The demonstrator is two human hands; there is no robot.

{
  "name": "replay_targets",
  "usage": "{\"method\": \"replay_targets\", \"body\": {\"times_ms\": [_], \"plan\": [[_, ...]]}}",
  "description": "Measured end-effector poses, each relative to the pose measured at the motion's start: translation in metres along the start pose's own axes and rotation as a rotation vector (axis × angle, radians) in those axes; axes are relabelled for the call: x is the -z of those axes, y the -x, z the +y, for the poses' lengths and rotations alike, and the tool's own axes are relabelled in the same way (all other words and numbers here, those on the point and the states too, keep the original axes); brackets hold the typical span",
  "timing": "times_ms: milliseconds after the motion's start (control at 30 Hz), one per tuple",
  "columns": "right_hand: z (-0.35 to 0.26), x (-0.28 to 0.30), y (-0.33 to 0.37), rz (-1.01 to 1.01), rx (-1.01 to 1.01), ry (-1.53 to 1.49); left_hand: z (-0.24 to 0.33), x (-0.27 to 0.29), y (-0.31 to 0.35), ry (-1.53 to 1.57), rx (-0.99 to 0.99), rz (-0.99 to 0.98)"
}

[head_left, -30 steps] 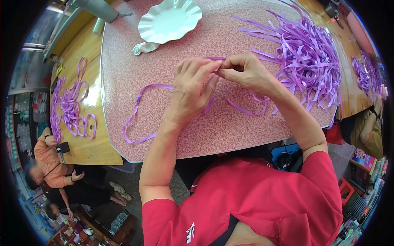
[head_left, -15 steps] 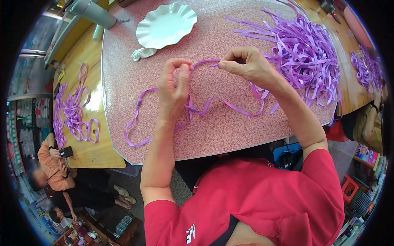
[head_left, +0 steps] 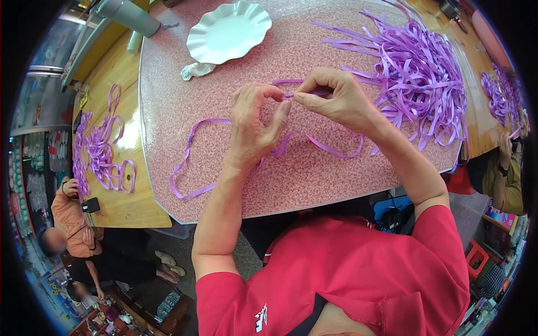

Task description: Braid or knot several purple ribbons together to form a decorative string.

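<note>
Pink speckled stone table (head_left: 314, 185) is filling the view from above, with a wooden table (head_left: 120, 204) butting against it on your left. You are wearing a red shirt and reaching both forearms over the near edge. Your left hand (head_left: 255, 120) is curling its fingers and pinching one end of a long purple ribbon strip (head_left: 193, 143); your right hand (head_left: 336, 98) is closing thumb and forefinger on the same ribbon just beside it. A second ago both hands were pressed together over the ribbon, then they were drawing apart; now they are coming back close, fingertips nearly touching, so you are likely tightening or forming a small fold or knot. The rest of the ribbon is trailing in loose loops across the table towards your left and beneath your wrists. A heap of cut purple ribbons (head_left: 420, 84) is lying to your right. A white scalloped plate (head_left: 227, 31) is sitting at the far edge. More ribbon loops (head_left: 101, 151) are resting on the wooden table, where another person is sitting.
</note>
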State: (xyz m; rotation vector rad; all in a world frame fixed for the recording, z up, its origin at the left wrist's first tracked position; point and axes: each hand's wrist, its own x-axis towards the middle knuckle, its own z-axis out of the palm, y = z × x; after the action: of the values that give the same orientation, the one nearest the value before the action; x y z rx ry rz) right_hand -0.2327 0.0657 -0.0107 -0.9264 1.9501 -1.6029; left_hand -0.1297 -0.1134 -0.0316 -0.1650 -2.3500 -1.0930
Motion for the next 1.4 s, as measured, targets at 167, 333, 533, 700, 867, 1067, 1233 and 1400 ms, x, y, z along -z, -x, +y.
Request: {"method": "replay_targets", "body": {"times_ms": [167, 333, 533, 700, 867, 1067, 1233, 1400], "plan": [[-0.007, -0.005, 0.004, -0.035, 0.094, 0.142, -0.005, 0.000, 0.003, 0.057, 0.031, 0.007], [-0.003, -0.009, 0.003, 0.008, 0.087, 0.077, -0.004, 0.001, 0.004, 0.164, 0.097, -0.010], [-0.005, -0.008, 0.004, -0.011, -0.028, -0.006, -0.003, 0.002, 0.005, 0.284, 0.175, -0.018], [-0.003, -0.011, 0.004, 0.018, -0.055, -0.047, -0.006, 0.001, 0.003, 0.129, -0.004, 0.093], [-0.003, -0.016, 0.006, 0.076, 0.048, 0.006, -0.001, 0.000, -0.001, 0.006, -0.111, 0.123], [0.000, -0.021, 0.006, 0.114, 0.199, 0.088, -0.002, 0.000, 0.000, -0.005, -0.094, 0.141], [-0.002, -0.022, 0.004, 0.137, 0.315, 0.209, -0.004, -0.001, 0.001, -0.008, -0.078, 0.147], [-0.001, -0.023, 0.004, 0.150, 0.349, 0.238, -0.004, -0.001, 0.001, -0.029, -0.102, 0.141]]}}
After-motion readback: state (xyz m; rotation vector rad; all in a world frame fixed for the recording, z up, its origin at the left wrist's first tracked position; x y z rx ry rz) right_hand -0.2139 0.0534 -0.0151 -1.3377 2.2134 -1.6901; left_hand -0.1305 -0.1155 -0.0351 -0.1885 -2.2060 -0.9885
